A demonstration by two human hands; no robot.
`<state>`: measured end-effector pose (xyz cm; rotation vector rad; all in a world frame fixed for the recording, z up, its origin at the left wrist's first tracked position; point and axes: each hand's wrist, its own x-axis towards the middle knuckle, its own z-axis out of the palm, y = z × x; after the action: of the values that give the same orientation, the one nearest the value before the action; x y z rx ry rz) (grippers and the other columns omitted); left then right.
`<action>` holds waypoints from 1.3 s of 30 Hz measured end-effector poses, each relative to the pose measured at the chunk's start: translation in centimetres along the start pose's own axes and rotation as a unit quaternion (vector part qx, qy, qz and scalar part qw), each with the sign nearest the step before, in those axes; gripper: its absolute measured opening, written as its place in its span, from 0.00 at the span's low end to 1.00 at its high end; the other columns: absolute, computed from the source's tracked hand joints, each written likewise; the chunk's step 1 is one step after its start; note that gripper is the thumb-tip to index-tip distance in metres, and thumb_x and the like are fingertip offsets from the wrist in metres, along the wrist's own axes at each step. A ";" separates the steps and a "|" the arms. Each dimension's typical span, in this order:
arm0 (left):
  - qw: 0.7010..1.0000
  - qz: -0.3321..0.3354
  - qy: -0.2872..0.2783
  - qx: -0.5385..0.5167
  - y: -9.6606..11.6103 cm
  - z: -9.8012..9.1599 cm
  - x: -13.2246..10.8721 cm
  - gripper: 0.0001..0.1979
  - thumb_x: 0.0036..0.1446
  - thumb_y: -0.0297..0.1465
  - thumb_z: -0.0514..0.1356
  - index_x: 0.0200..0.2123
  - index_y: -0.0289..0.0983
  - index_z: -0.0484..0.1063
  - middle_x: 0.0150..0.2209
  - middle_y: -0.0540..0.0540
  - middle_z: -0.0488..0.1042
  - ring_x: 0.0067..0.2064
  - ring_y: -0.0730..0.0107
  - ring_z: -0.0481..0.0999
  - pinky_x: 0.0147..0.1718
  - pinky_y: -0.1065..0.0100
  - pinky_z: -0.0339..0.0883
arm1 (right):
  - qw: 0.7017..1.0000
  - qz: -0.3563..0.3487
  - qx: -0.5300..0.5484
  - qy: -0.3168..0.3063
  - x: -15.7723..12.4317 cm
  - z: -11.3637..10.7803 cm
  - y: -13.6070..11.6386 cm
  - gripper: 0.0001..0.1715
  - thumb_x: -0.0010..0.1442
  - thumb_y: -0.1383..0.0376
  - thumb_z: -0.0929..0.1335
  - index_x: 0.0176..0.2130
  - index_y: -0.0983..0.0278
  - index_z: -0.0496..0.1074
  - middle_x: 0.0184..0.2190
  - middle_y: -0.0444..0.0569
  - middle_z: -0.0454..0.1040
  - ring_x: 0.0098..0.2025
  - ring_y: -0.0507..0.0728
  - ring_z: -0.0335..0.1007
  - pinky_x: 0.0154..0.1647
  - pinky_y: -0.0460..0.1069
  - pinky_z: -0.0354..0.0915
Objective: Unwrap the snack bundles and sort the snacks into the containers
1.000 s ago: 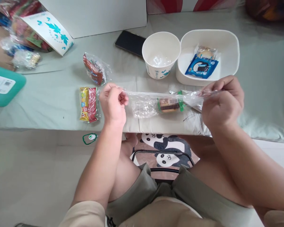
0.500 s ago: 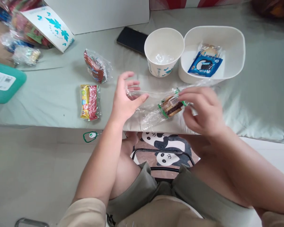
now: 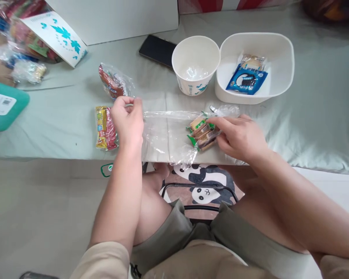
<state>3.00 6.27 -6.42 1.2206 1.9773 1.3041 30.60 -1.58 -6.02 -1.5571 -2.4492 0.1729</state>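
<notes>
A clear plastic bag (image 3: 159, 133) lies spread near the table's front edge. At its right end are several biscuits in green-edged wrappers (image 3: 202, 133). My right hand (image 3: 240, 135) rests at their right side, index finger and thumb closed on the wrapped biscuits. My left hand (image 3: 128, 120) is closed in a pinch at the bag's left end, though its fingertips partly hide what is between them. Just behind that hand sits a brown-red snack packet in clear film (image 3: 113, 82). A yellow and red snack packet (image 3: 104, 128) lies beside it, partly covered by the hand.
Behind are a white paper tub (image 3: 196, 79) with clear plastic inside and a white bin (image 3: 287, 73) holding a blue snack packet (image 3: 247, 79). A black phone (image 3: 157, 50) lies left of the tub. At far left are a teal container (image 3: 14, 116) and an overturned tub (image 3: 72, 46) of packets.
My left hand has moved left and gone from open to pinched. The plastic bag now stretches further left. My right hand has settled onto the wrapped biscuits, which lie flatter and fanned out.
</notes>
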 end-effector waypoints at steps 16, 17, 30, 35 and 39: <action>0.917 0.234 -0.302 0.113 2.1 2.0 -2.9 0.10 0.65 0.33 0.60 0.29 0.41 0.74 0.24 0.51 0.70 0.30 0.67 0.72 0.37 0.64 0.67 | 0.978 0.192 0.030 0.072 0.5 1.1 -0.8 0.42 0.58 0.62 0.65 0.70 0.61 0.65 0.19 0.48 0.74 0.21 0.59 0.64 0.29 0.55 0.63; 0.929 0.225 -0.279 0.089 2.1 1.9 -2.7 0.12 0.66 0.34 0.60 0.28 0.41 0.73 0.22 0.52 0.67 0.28 0.69 0.69 0.35 0.65 0.66 | 0.980 0.182 0.040 0.076 0.5 1.0 -0.7 0.42 0.58 0.61 0.65 0.70 0.60 0.65 0.20 0.48 0.74 0.20 0.58 0.63 0.29 0.55 0.64; 0.980 0.082 -0.143 0.113 0.5 -0.3 0.6 0.10 0.55 0.29 0.64 0.22 0.41 0.70 0.20 0.52 0.67 0.28 0.68 0.68 0.34 0.66 0.66 | 0.977 0.198 0.019 0.078 0.0 -0.5 0.1 0.18 0.63 0.56 0.67 0.48 0.58 0.79 0.28 0.49 0.80 0.27 0.59 0.71 0.29 0.52 0.60; 0.963 0.134 -0.222 0.076 1.1 0.4 -0.4 0.11 0.47 0.34 0.74 0.34 0.42 0.77 0.29 0.50 0.77 0.33 0.67 0.73 0.37 0.67 0.67 | 0.984 0.148 0.070 0.065 0.7 -0.3 -1.2 0.28 0.63 0.58 0.67 0.62 0.55 0.72 0.50 0.53 0.81 0.33 0.60 0.76 0.31 0.53 0.65; 0.961 0.081 -0.262 0.033 1.0 1.1 -1.2 0.18 0.60 0.42 0.65 0.22 0.40 0.71 0.20 0.50 0.71 0.20 0.72 0.67 0.25 0.67 0.61 | 0.984 0.126 0.113 0.051 1.2 0.1 -1.2 0.18 0.64 0.63 0.65 0.50 0.57 0.79 0.48 0.53 0.81 0.36 0.60 0.77 0.37 0.55 0.69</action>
<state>4.88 5.96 -6.08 1.5930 1.5720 0.8632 29.06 -0.96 -5.66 -1.7190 -2.0679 0.3910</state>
